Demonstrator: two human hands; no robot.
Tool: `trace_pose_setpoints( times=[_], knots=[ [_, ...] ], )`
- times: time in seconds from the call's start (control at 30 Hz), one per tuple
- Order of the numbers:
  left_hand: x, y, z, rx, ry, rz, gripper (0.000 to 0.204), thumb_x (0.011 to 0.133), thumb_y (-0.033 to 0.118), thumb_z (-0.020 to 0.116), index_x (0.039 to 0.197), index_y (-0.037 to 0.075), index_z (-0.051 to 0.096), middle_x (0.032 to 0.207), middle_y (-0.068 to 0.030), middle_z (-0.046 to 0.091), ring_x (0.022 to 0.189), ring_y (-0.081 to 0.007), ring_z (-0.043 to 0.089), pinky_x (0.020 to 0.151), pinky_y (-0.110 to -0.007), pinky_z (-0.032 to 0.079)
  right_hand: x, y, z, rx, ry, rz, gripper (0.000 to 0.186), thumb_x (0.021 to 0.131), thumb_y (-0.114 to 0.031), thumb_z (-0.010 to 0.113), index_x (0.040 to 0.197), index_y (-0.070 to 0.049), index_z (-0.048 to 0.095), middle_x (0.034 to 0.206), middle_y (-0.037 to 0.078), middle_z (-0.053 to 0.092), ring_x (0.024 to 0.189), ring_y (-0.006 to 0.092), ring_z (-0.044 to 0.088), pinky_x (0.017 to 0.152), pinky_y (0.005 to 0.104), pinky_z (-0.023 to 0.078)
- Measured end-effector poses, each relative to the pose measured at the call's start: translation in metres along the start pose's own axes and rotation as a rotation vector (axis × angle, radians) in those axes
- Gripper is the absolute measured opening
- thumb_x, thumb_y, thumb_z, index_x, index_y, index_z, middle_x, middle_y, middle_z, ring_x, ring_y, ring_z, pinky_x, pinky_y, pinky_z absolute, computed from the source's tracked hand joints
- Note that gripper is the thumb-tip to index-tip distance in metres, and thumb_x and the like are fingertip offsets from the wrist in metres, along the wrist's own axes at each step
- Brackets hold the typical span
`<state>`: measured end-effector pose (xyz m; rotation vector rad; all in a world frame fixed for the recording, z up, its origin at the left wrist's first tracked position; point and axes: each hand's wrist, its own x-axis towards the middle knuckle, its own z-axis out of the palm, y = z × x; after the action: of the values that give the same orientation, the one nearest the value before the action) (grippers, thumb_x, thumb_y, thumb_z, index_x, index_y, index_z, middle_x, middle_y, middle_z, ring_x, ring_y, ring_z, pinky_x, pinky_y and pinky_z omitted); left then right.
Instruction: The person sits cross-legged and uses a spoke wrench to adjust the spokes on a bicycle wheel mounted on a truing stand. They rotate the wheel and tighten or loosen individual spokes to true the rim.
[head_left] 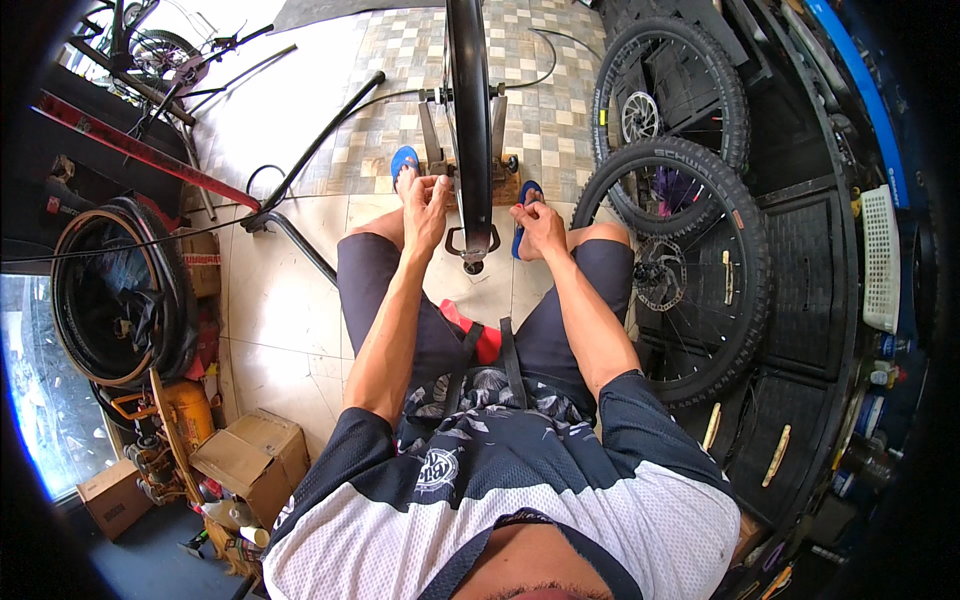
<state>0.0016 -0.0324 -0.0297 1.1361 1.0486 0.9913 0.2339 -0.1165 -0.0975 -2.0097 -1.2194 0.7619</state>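
Observation:
A black bicycle wheel [474, 120] stands edge-on between my legs, mounted in an upright metal stand [430, 130] on a wooden base. My left hand [426, 208] is raised just left of the wheel, fingers bent and drawn together; whatever they hold is hidden. On the wheel's other side, my right hand [541, 228] has its fingers curled, with a tiny red bit at the fingertips, too small to name. A black loop-shaped fitting [473, 243] sits at the near end of the stand, below the rim.
Two tyred wheels [733, 290] lean at the right. A standing floor rig [320, 140] with black tubes and a red bar [150, 150] occupies the left. Coiled tyres [80, 300], cardboard boxes [275, 450] and a white basket [880, 260] line the sides.

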Motion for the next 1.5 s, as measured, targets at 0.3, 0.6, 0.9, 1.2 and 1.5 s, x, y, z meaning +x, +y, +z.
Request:
trace_pose_setpoints(
  times=[0.3,0.6,0.9,1.2,1.5],
  knots=[
    [0.004,-0.004,-0.001,0.067,0.016,0.018,0.039,0.099,0.039,0.060,0.108,0.000,0.059,0.088,-0.0068,0.066,0.079,-0.0121,0.062,0.074,-0.027,0.051,-0.002,-0.006,-0.001,0.005,0.010,0.042,0.041,0.085,-0.045,0.072,0.081,-0.003,0.069,0.080,0.012,0.071,0.079,0.0278,0.067,0.074,0.0373,0.049],
    [0.000,-0.001,0.001,0.022,0.019,0.006,0.036,0.100,0.036,0.060,0.109,0.001,0.058,0.089,-0.0052,0.066,0.079,-0.0102,0.061,0.072,-0.026,0.051,-0.001,-0.004,0.000,0.001,-0.001,0.052,0.042,0.086,-0.045,0.072,0.081,-0.003,0.069,0.078,0.011,0.071,0.076,0.0274,0.067,0.072,0.0368,0.049],
    [-0.001,0.000,0.002,0.040,0.024,0.007,0.035,0.100,0.035,0.060,0.108,0.001,0.058,0.087,-0.0046,0.065,0.078,-0.0099,0.060,0.071,-0.025,0.051,-0.003,-0.008,-0.002,0.005,0.007,0.040,0.041,0.085,-0.045,0.072,0.081,-0.004,0.069,0.080,0.013,0.071,0.077,0.0285,0.067,0.073,0.0377,0.049],
    [0.000,-0.019,0.001,0.100,0.026,-0.040,0.040,0.100,0.039,0.059,0.106,0.000,0.060,0.085,-0.0056,0.065,0.077,-0.0117,0.059,0.071,-0.027,0.048,-0.001,-0.004,0.000,0.018,0.011,0.051,0.040,0.084,-0.044,0.074,0.081,-0.004,0.069,0.079,0.013,0.071,0.078,0.0286,0.068,0.073,0.0372,0.049],
    [-0.001,0.039,0.004,0.054,-0.300,-0.049,0.052,0.105,0.047,0.044,0.076,0.006,0.058,0.068,0.0013,0.050,0.061,-0.0085,0.044,0.058,-0.024,0.036,-0.001,-0.001,0.002,0.021,0.052,-0.013,0.040,0.084,-0.043,0.073,0.081,-0.003,0.070,0.079,0.014,0.070,0.079,0.0298,0.068,0.074,0.0370,0.049]
  ],
)
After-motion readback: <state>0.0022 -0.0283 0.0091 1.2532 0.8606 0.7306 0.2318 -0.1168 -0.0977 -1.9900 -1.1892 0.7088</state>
